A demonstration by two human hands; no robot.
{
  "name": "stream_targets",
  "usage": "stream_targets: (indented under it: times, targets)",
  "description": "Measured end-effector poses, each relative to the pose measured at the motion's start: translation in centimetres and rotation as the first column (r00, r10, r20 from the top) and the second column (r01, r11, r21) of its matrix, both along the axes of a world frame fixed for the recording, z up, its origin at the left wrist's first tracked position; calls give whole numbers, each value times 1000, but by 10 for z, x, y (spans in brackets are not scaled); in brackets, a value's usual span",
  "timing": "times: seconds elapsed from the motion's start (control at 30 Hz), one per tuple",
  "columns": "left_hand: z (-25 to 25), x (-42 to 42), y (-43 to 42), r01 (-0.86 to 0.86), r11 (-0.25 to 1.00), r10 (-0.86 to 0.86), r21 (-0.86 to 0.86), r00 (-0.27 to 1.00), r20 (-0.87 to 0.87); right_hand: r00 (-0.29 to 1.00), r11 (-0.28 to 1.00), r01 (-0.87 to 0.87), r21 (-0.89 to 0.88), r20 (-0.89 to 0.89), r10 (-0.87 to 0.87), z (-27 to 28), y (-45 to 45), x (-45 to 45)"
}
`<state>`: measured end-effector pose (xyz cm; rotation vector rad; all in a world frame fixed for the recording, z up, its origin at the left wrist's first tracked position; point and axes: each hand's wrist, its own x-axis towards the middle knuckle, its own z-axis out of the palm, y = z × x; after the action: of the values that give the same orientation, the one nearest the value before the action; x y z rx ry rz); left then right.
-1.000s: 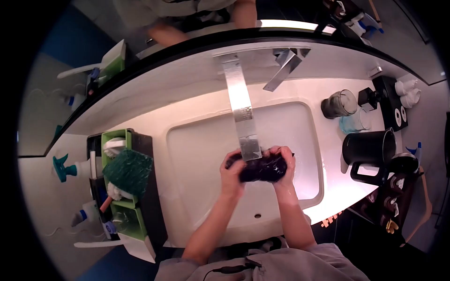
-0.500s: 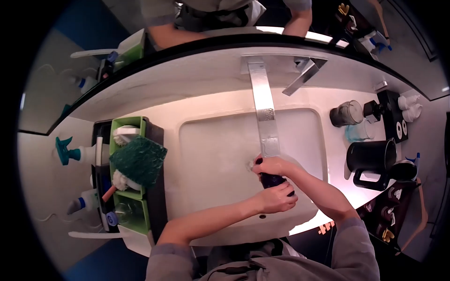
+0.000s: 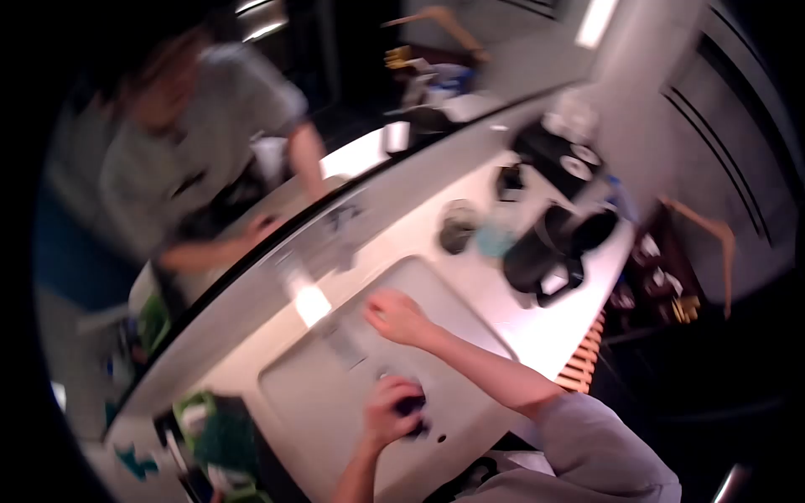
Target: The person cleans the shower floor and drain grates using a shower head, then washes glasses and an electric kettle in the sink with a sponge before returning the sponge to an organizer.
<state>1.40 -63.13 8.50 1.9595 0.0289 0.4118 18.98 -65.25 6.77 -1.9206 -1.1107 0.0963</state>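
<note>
Over the lower part of the white sink [image 3: 293, 419], my left hand [image 3: 389, 411] is closed round a dark purple, wet-looking item [image 3: 411, 402]. My right hand [image 3: 394, 317] is apart from it, raised near the metal faucet [image 3: 342, 335], with its fingers curled and blurred by motion. Whether anything is between those fingers cannot be made out. The dark item is partly hidden by my left hand's fingers.
Right of the sink stand a grey glass [image 3: 458, 226], a bluish glass [image 3: 495, 238], a black kettle [image 3: 537, 251] and a black box [image 3: 558, 159]. A green caddy [image 3: 194, 411] with a scrubbing pad stands at the lower left. A mirror runs behind the faucet.
The view has swung to the right and tilted. My right hand has come off the dark item and moved up beside the faucet, while my left hand keeps hold of it.
</note>
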Motion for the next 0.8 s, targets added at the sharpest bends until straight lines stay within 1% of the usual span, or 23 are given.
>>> stream_targets:
  times: [0.03,0.07,0.1,0.13,0.17,0.2,0.23,0.27,0.3,0.33,0.37,0.4,0.43,0.5,0.53,0.57,0.6,0.63,0.67,0.7,0.73,0.77,0.8]
  targets:
    - [13,-14,3,-141,984,138,-113,990,-35,999,1000,-3,21,47,2,14,17,14]
    - [13,-23,12,-203,947,202,-249,979,-28,973,984,-107,144,219,74,6,40,28]
    - [16,-33,21,-202,920,199,-335,979,-44,985,980,-167,112,64,160,23,61,35]
    - [25,-41,21,-133,919,159,-371,986,41,985,969,-174,-174,-51,168,37,69,28]
    - [51,-40,7,-242,889,274,-389,961,29,985,965,-167,-200,-68,156,36,73,24]
    - [68,-35,-6,-278,880,324,-385,944,57,992,993,-114,-25,49,115,19,73,15]
    - [79,-29,-16,-273,881,333,-388,938,97,969,976,-217,5,119,215,-11,82,9]
    - [89,-20,-26,-249,884,325,-395,936,137,920,928,-368,-60,-170,354,-8,60,6]
    - [96,-10,-37,-231,884,321,-408,932,167,764,799,-591,-107,-391,513,29,6,-8]
    - [98,1,-48,-195,883,295,-426,938,182,473,631,-760,155,-534,701,6,-15,-21]
    - [100,14,-62,-150,886,257,-438,947,194,68,633,-601,487,-759,648,-34,-48,-47]
    - [99,27,-76,-93,883,202,-459,960,193,-7,685,-489,540,-787,617,-41,-98,-59]
    - [92,41,-91,-16,873,117,-487,977,176,-23,759,-358,543,-818,574,-44,-150,-65]
    - [74,77,-138,167,862,-159,-478,986,56,3,859,-64,508,-861,509,-46,-254,-71]
    - [62,101,-169,246,950,-268,-192,959,-95,27,866,107,488,-873,488,-46,-304,-75]
    - [58,116,-211,406,904,-414,-134,910,-35,61,842,274,464,-883,466,-44,-356,-75]
    - [65,124,-253,448,890,-449,-85,894,6,97,784,431,446,-887,451,-43,-406,-74]
    - [61,130,-284,450,891,-448,-58,893,39,144,685,580,441,-883,447,-45,-453,-69]
    - [69,138,-305,449,887,-452,110,892,-1,209,552,700,454,-869,449,-49,-496,-61]
    - [76,146,-325,435,857,-441,275,897,-44,292,397,775,491,-837,463,-56,-534,-46]
    - [61,151,-342,461,883,-451,89,886,-109,400,246,795,555,-784,475,-67,-568,-25]
    - [39,151,-355,450,887,-461,-100,871,-168,515,123,762,636,-709,482,-86,-597,4]
    - [21,150,-366,416,904,-426,-95,871,-245,626,-15,686,728,-579,522,-114,-622,34]
